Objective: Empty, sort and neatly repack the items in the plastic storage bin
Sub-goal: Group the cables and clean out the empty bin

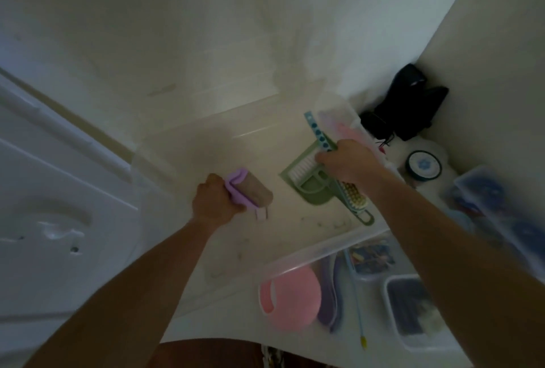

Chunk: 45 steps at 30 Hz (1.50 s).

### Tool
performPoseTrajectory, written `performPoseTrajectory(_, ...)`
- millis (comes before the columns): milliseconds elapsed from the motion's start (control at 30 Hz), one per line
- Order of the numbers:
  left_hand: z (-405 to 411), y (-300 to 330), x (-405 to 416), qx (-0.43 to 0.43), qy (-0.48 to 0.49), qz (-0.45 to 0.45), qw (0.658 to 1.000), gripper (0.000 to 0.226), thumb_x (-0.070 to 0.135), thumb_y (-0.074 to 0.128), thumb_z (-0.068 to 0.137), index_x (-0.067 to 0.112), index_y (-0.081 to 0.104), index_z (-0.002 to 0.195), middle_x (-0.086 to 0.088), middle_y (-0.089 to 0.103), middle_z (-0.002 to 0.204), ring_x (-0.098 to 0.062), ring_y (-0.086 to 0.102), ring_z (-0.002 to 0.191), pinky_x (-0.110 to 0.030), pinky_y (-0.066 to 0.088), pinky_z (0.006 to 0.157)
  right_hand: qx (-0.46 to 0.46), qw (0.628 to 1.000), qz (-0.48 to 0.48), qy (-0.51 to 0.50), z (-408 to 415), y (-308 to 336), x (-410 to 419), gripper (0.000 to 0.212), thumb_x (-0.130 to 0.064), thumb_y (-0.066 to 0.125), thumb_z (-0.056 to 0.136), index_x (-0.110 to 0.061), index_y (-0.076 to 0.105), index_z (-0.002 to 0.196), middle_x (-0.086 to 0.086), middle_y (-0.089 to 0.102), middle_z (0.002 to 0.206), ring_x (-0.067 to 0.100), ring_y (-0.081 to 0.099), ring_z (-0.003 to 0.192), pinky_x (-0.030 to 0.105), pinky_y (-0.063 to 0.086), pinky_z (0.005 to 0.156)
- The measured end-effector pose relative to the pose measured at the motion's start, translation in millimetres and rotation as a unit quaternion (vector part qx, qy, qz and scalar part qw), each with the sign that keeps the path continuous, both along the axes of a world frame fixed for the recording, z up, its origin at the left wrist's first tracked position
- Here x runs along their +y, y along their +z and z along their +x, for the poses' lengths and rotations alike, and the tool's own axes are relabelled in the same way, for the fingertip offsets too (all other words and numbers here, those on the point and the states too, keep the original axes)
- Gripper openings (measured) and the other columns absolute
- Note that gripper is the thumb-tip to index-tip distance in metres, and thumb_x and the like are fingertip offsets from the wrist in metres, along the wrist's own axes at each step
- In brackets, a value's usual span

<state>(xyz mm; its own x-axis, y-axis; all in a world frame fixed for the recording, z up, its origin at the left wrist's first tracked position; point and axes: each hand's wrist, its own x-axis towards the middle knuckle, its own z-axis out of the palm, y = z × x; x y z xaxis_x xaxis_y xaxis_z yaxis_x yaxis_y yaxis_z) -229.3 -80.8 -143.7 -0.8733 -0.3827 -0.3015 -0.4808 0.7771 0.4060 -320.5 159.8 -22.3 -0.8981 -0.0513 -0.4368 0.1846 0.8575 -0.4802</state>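
I look down into a large clear plastic storage bin (321, 245). My left hand (213, 198) grips the purple handle of a lint roller (250, 192) low inside the bin. My right hand (345, 162) holds a teal perforated strip (318, 131) above a green dustpan (303, 178) that lies on the bin's floor with a white brush in it. A scrubbing brush (355, 195) with pale bristles lies along the dustpan's right side, under my right wrist.
Outside the bin, at the lower right, lie a pink round item (292, 299), purple pieces (331, 294), a thin blue stick (355, 294) and small clear boxes (410, 314). A round tin (423, 165) and black objects (410, 105) sit in the corner. The white lid (59, 190) lies at left.
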Motion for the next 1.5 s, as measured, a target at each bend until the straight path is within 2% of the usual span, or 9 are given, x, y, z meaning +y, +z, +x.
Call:
performPoseTrajectory(167,-15,77,23,0.113,0.022,0.096,0.989,0.096,0.071,0.075,0.030,0.017,0.072,0.109,-0.005,0.075,0.098,-0.020,0.072,0.094,-0.039,0.060,0.079,0.012,0.988,-0.126,-0.091,8,50,27,0.043,-0.043,0.061,0.088,-0.010,0.061,0.116,0.011,0.066,0.106,0.027,0.064,0.091,0.041,0.055,0.086)
performPoseTrajectory(367,-21,203,113,0.138,-0.062,0.222,0.963,0.037,0.032,0.094,0.052,0.008,0.076,0.074,-0.009,0.071,0.062,-0.012,0.064,0.053,-0.032,0.057,0.063,0.080,0.938,-0.260,-0.217,49,114,130,0.031,-0.039,0.067,0.087,-0.012,0.069,0.101,0.009,0.074,0.091,0.023,0.073,0.075,0.039,0.061,0.071)
performPoseTrajectory(500,-9,252,205,0.099,-0.141,0.336,0.926,0.017,0.006,0.087,0.067,0.006,0.076,0.080,0.001,0.070,0.054,-0.007,0.067,0.048,-0.016,0.046,0.043,0.120,0.907,-0.276,-0.296,82,136,215,0.032,-0.032,0.069,0.087,-0.007,0.070,0.107,0.009,0.075,0.090,0.022,0.074,0.075,0.033,0.059,0.069)
performPoseTrajectory(800,3,167,370,-0.057,-0.142,0.424,0.893,0.020,0.008,0.085,0.066,0.009,0.074,0.083,-0.010,0.074,0.070,-0.027,0.073,0.065,-0.033,0.056,0.058,0.088,0.860,-0.204,-0.460,112,40,341,0.042,-0.037,0.068,0.083,-0.003,0.067,0.108,0.017,0.071,0.100,0.033,0.068,0.091,0.047,0.056,0.088)
performPoseTrajectory(900,3,115,386,-0.109,-0.063,0.379,0.917,0.027,0.015,0.088,0.056,0.007,0.073,0.077,-0.003,0.070,0.063,-0.015,0.066,0.054,-0.027,0.055,0.052,0.008,0.870,-0.178,-0.460,112,-18,335,0.045,-0.037,0.062,0.087,-0.008,0.062,0.121,0.016,0.067,0.110,0.034,0.064,0.101,0.039,0.052,0.090)
performPoseTrajectory(1067,-18,49,384,-0.145,-0.055,0.214,0.964,0.063,0.052,0.079,0.033,0.017,0.075,0.085,-0.001,0.075,0.081,-0.021,0.073,0.075,-0.037,0.062,0.075,-0.062,0.909,-0.159,-0.381,83,-76,328,0.042,-0.031,0.056,0.092,0.000,0.059,0.122,0.016,0.064,0.109,0.030,0.061,0.095,0.032,0.045,0.075)
performPoseTrajectory(1267,-29,36,386,-0.127,-0.136,0.069,0.980,0.065,0.067,0.067,0.060,0.019,0.064,0.103,-0.002,0.069,0.101,-0.024,0.060,0.098,-0.036,0.048,0.091,-0.071,0.951,-0.138,-0.267,46,-108,323,0.036,-0.035,0.055,0.091,-0.008,0.056,0.115,0.012,0.066,0.103,0.025,0.063,0.085,0.032,0.047,0.069)
performPoseTrajectory(1400,-20,27,381,-0.092,-0.149,-0.016,0.984,0.060,0.052,0.065,0.082,0.007,0.050,0.118,-0.013,0.057,0.113,-0.034,0.052,0.108,-0.038,0.044,0.095,-0.084,0.965,-0.152,-0.199,41,-129,319,0.043,-0.043,0.059,0.087,-0.009,0.056,0.113,0.011,0.065,0.104,0.030,0.065,0.098,0.048,0.053,0.089)
performPoseTrajectory(1500,-15,21,376,-0.058,-0.147,-0.020,0.987,0.059,0.050,0.066,0.080,0.007,0.050,0.116,-0.011,0.055,0.109,-0.032,0.053,0.104,-0.036,0.043,0.087,-0.036,0.963,-0.189,-0.188,42,-125,319,0.054,-0.040,0.063,0.089,-0.011,0.047,0.132,0.011,0.060,0.120,0.030,0.060,0.107,0.050,0.050,0.095)
